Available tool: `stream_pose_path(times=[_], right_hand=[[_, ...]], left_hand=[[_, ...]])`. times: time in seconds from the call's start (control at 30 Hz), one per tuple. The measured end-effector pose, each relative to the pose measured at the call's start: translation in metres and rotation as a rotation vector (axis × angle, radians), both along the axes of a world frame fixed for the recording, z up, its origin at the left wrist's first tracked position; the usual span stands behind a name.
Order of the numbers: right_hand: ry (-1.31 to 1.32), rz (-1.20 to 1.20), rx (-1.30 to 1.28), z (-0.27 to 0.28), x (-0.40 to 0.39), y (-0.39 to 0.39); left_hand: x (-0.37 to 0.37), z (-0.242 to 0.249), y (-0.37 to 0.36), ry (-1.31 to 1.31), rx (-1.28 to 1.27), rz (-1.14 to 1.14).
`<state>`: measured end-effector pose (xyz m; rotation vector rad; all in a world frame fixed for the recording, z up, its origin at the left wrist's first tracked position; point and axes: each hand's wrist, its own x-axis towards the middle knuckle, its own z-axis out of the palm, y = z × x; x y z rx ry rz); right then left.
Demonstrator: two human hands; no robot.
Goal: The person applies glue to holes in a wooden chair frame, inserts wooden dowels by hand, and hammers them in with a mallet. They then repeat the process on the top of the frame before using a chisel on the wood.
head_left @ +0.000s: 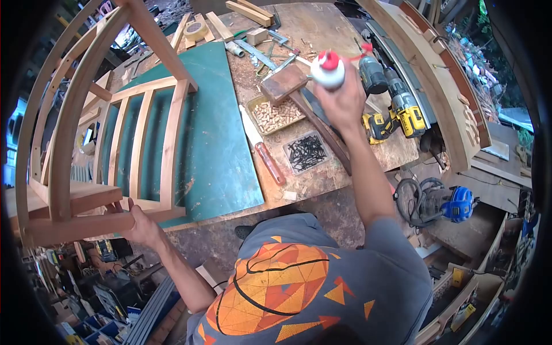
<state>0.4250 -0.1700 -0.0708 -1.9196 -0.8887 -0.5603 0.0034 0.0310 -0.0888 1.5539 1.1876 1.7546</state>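
A wooden chair-like frame (169, 135) with slats stands tilted on a green board (215, 126) at the left of the workbench. My left hand (142, 227) is closed around its lower rail near the bench's front edge. My right hand (343, 102) grips a white bottle (328, 75) with a red cap, held above the bench. Just left of that hand lies a wooden mallet (284, 83). Below the mallet are a tray of wooden dowels (279, 117) and a clear box of black screws (306, 152). A saw or knife with a wooden handle (270, 164) lies beside them.
Drills (405, 109) lie right of my right hand, next to a long wooden piece (428, 75). Clamps (259, 54), a tape roll (195, 31) and wood offcuts (250, 12) are at the back. A blue machine (460, 204) with a hose stands at the lower right.
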Motion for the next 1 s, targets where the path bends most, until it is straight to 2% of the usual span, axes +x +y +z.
stream_pose_path(times=[0.13,0.2,0.23,0.3,0.33,0.37,0.43,0.47,0.53,0.57,0.63,0.7,0.77,0.83,0.9,0.97,1.0], right_hand=[[0.113,-0.099,0.029,-0.041,0.1,0.06],[0.263,-0.322,0.056,-0.057,0.142,0.085],[0.252,-0.303,0.064,-0.066,0.161,0.094],[0.4,-0.467,0.077,-0.094,0.202,0.118],[0.359,-0.445,0.119,-0.128,0.234,0.126],[0.424,-0.425,0.102,-0.136,0.245,0.129],[0.353,-0.399,0.051,-0.171,0.278,0.131],[0.319,-0.376,-0.023,-0.151,0.262,0.128],[0.401,-0.524,-0.166,-0.116,0.243,0.13],[0.468,-0.523,-0.178,-0.122,0.254,0.133],[0.417,-0.467,-0.082,-0.137,0.261,0.131],[0.558,-0.598,-0.117,-0.138,0.254,0.13],[0.712,-0.686,-0.098,-0.176,0.281,0.117],[0.564,-0.561,-0.033,-0.146,0.213,0.094],[0.438,-0.071,0.412,-0.112,0.122,0.098],[0.404,0.286,0.472,-0.034,0.015,0.144],[0.294,0.441,0.416,-0.012,-0.003,0.175]], left_hand=[[-0.006,0.002,0.002,0.035,-0.015,-0.022],[-0.006,0.002,0.0,0.024,-0.032,-0.035],[-0.005,0.002,0.0,0.0,-0.033,-0.053],[-0.005,0.002,-0.001,-0.031,-0.011,-0.034],[-0.008,-0.001,-0.001,-0.071,-0.046,-0.067],[-0.011,-0.005,0.002,-0.114,-0.071,-0.089],[-0.024,-0.019,0.01,-0.028,-0.049,-0.071],[-0.015,-0.012,0.004,-0.104,-0.054,-0.061],[-0.004,0.001,-0.002,-0.109,-0.032,-0.039],[-0.003,0.003,-0.002,-0.111,-0.04,0.01],[-0.007,0.002,-0.003,-0.033,-0.074,-0.01],[-0.012,-0.004,-0.002,-0.001,-0.079,-0.009],[-0.012,-0.003,0.0,0.034,-0.072,-0.022],[-0.005,0.005,-0.002,-0.014,-0.034,-0.013],[-0.01,-0.001,0.0,-0.011,-0.064,0.012],[-0.009,-0.002,0.0,-0.026,-0.042,-0.025],[-0.008,0.001,0.0,-0.028,-0.037,-0.008]])
